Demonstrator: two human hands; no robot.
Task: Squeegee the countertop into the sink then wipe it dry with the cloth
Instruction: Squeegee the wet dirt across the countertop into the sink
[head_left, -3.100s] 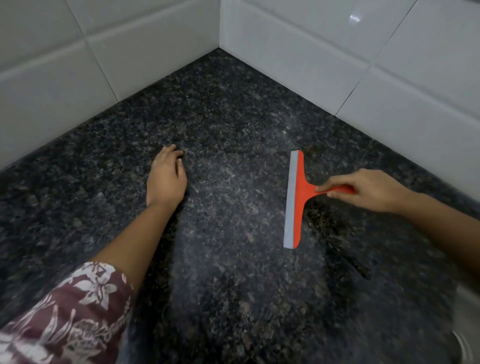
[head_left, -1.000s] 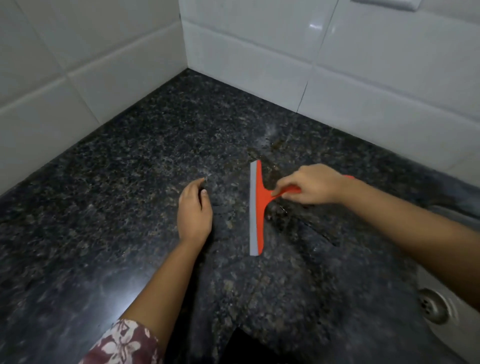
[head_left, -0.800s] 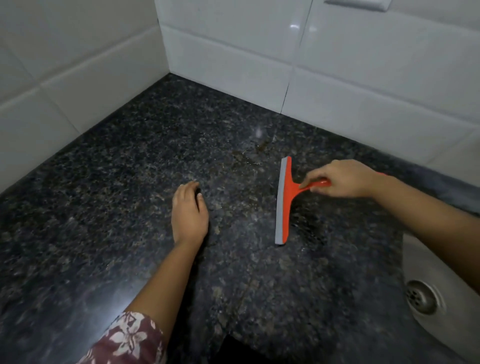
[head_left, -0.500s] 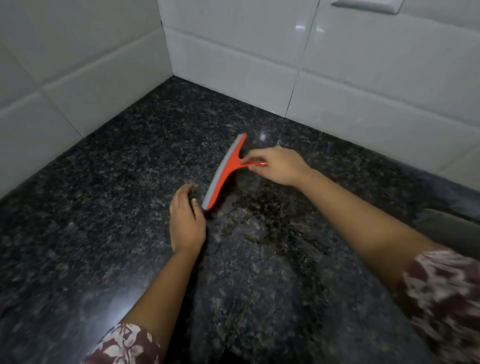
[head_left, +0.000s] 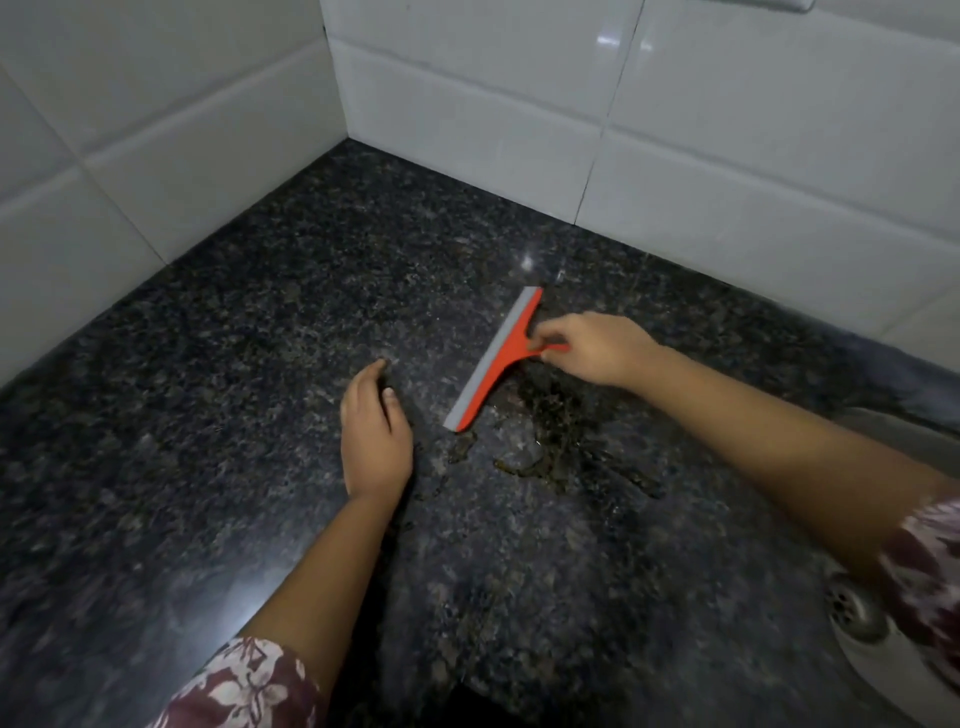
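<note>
An orange squeegee (head_left: 503, 353) with a grey blade lies slanted on the black speckled granite countertop (head_left: 234, 364). My right hand (head_left: 597, 348) grips its short handle from the right. A wet patch (head_left: 545, 447) glistens on the stone just right of and below the blade. My left hand (head_left: 374, 431) rests palm down on the counter, left of the blade's lower end and apart from it, fingers loosely bent. At the right edge the steel sink (head_left: 872, 654) shows its drain (head_left: 852, 608). No cloth is in view.
White tiled walls (head_left: 493, 104) meet in a corner behind the counter and close off its left and far sides. The countertop's front edge (head_left: 457, 691) runs along the bottom of the view.
My right hand has pulled the squeegee to the right, away from my left hand, leaving more wet stone behind the blade. The left hand has stayed put. The sink drain shows again.
</note>
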